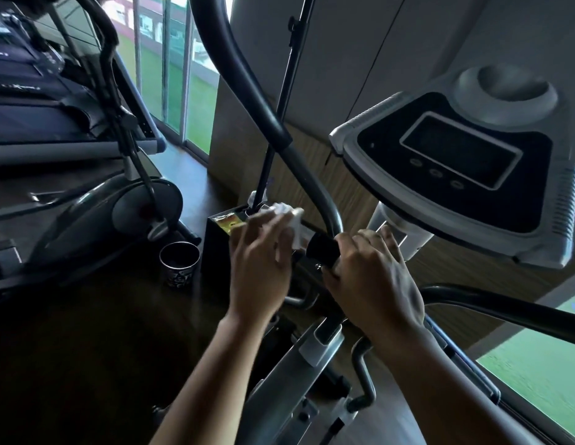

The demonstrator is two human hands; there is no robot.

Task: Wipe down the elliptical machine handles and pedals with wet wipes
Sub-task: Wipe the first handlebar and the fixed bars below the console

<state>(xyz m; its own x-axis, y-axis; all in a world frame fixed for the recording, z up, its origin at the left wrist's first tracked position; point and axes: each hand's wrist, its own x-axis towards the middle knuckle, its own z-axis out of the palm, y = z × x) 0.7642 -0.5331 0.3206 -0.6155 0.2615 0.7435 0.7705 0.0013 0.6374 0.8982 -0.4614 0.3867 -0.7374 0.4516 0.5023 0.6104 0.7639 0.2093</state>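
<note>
My left hand [260, 261] holds a crumpled white wet wipe [289, 220] at its fingertips, just left of the elliptical's short black handle grip [323, 248]. My right hand [373, 277] is wrapped around that grip from the right, covering most of it. A long curved black arm handle [247, 81] rises from behind the wipe toward the top of the view. The grey and black console [456, 155] sits upper right. Grey pedal linkage [299, 364] runs below my wrists; the pedals themselves are hidden.
A black box with a yellow label [222, 232] and a dark patterned cup [179, 263] stand on the dark floor left of my hands. Another exercise machine [87, 200] fills the left. A thin black pole [279, 101] rises behind. Windows show green grass.
</note>
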